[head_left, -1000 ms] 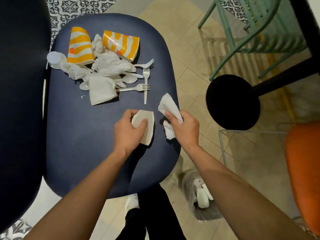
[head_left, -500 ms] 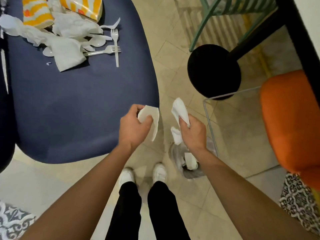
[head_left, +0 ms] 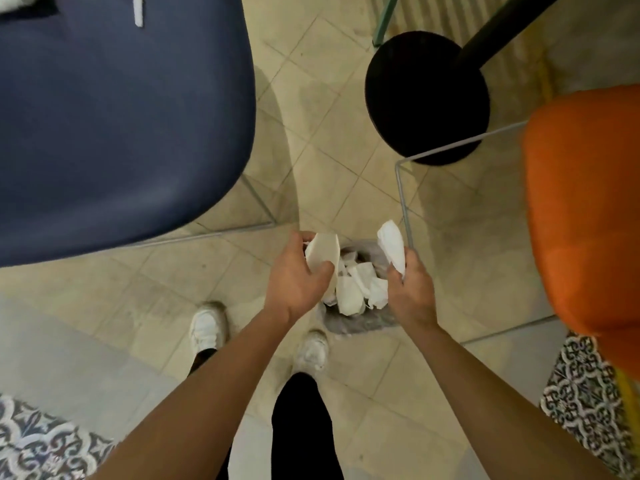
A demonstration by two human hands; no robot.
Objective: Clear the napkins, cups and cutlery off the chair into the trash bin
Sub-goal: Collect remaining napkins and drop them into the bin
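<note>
My left hand (head_left: 298,279) grips a folded white napkin (head_left: 323,251) just above the left rim of the small trash bin (head_left: 360,323) on the floor. My right hand (head_left: 410,289) pinches a crumpled white napkin (head_left: 392,244) over the bin's right rim. White paper fills the bin between my hands. The dark blue chair seat (head_left: 114,126) takes up the upper left. At its top edge only a white fork handle (head_left: 138,10) and a scrap of napkin (head_left: 14,0) show; the cups are out of view.
An orange chair (head_left: 585,209) with a thin wire frame (head_left: 401,188) stands at the right. A black round table base (head_left: 427,98) sits beyond the bin. My white shoes (head_left: 207,327) stand on the beige tiles just left of the bin.
Both hands carried their napkins off the blue seat, down and right, and now hover over the bin. My view tilted down, so the cups and cutlery slid out at the top.
</note>
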